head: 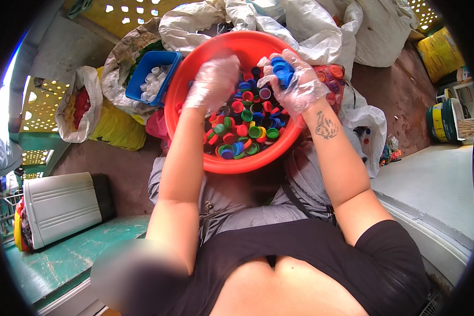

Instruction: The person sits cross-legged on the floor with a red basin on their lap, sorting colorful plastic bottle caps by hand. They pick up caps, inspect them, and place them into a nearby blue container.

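A round red plastic basin [243, 168] holds many loose plastic bottle caps [241, 130] in red, blue, green and other colours. My right hand [300, 81], in a clear plastic glove, is palm up over the basin's right side, its fingers curled around several blue bottle caps [282, 71]. Over the left part of the basin is my left hand [215, 81], gloved the same way. Its fingers are blurred, and whether it holds a cap cannot be seen.
Left of the basin, a blue plastic bin [132, 91] holds whitish caps. Open woven sacks [73, 136] stand at the left, and white sacks [316, 35] line the far side. A red mesh bag [337, 85] of caps touches the basin's right. A white container [63, 205] lies at lower left.
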Tool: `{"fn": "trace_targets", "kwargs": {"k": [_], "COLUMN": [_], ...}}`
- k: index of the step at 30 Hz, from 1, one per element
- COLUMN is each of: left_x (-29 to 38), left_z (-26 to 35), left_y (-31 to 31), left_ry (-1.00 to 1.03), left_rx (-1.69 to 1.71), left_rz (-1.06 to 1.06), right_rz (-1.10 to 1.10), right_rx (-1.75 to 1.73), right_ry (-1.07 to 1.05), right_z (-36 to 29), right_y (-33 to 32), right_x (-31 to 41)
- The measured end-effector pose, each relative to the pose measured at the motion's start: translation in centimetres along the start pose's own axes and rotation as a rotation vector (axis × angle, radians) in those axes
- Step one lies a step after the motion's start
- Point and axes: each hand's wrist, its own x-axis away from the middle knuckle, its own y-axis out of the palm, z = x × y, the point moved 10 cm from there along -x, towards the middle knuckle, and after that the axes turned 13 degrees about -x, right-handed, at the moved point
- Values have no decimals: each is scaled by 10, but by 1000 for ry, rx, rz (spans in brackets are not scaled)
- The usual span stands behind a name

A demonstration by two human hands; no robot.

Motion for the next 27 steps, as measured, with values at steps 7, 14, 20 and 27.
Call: {"fn": "trace_targets", "kwargs": {"k": [7,14,20,27], "left_x": [-5,5,0,-22], "left_z": [10,-16,-33,-5], "left_y": [77,62,-10,-38], "left_ry": [160,100,-266,-167], "left_rx": [-141,-227,862,868], "left_rz": [-159,-336,-28,53], "right_rz": [31,-7,24,52], "right_rx": [0,32,60,-34], "right_ry": [-154,-149,-108,31], "right_z": [-43,-45,-23,5], "right_y": [0,0,-3,-6], "right_x": [8,8,1,-7]}}
